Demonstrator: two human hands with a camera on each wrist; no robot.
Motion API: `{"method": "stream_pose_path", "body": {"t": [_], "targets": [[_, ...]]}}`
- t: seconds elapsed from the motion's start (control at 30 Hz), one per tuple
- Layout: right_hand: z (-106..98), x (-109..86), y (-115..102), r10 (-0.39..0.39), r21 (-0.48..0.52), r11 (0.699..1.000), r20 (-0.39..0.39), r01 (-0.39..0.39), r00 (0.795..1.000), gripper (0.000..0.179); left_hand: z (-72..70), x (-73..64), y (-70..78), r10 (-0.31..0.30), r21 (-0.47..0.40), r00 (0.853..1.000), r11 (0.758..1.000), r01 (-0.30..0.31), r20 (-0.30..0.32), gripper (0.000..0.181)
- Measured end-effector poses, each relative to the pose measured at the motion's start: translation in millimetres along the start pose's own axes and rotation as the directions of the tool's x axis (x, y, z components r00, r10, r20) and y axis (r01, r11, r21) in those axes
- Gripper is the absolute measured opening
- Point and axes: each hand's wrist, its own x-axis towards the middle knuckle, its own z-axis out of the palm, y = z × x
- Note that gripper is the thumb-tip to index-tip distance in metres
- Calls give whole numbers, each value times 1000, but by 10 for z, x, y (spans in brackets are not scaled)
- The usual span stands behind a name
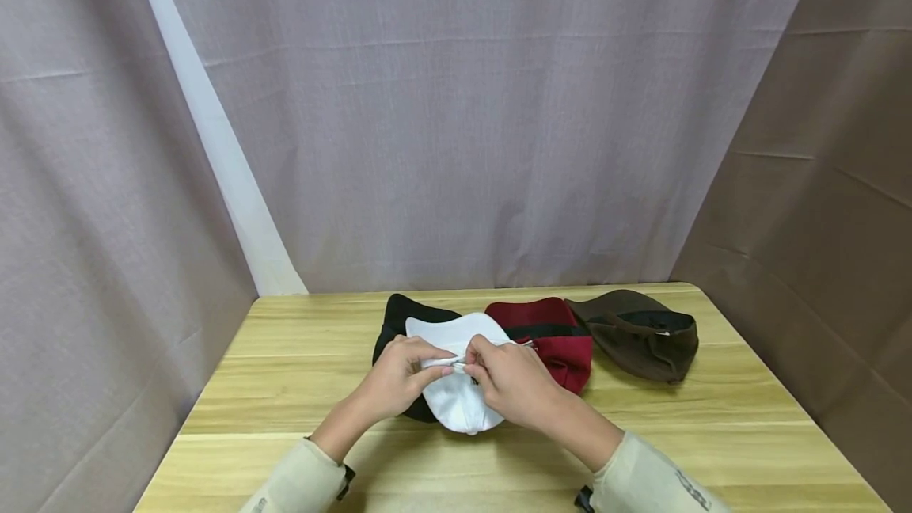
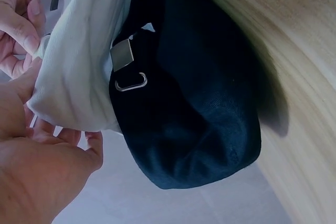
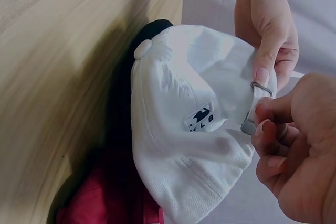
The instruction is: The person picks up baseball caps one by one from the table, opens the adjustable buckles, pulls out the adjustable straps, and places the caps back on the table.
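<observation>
A white cap (image 1: 463,406) is between both hands, its brim toward the curtain and crown toward the person. My left hand (image 1: 399,374) pinches the back strap (image 3: 258,100) between thumb and fingers. From the other side my right hand (image 1: 516,382) pinches the same strap with thumb and fingertips, close to a metal clasp (image 3: 248,126). A thin metal loop (image 3: 261,88) sits on the strap by the left thumb. The crown carries a small black logo patch (image 3: 199,116). Behind the white cap lies a black cap (image 2: 205,103), partly covered in the head view.
A dark red cap (image 1: 566,355) lies just right of the white one. Farther right is a brown cap (image 1: 641,351) with its opening showing. The wooden table (image 1: 299,347) meets grey curtains (image 1: 463,141) at its back edge.
</observation>
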Motion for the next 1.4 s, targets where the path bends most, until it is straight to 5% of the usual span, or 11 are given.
{"method": "stream_pose_path", "body": {"t": [0.63, 1.4], "targets": [[15, 59, -78, -65, -61, 996, -12, 64, 998, 10, 15, -12, 14, -52, 4, 999, 999, 52, 0, 21], [59, 35, -34, -99, -95, 991, -30, 96, 995, 13, 29, 22, 13, -24, 40, 999, 999, 22, 30, 19]]}}
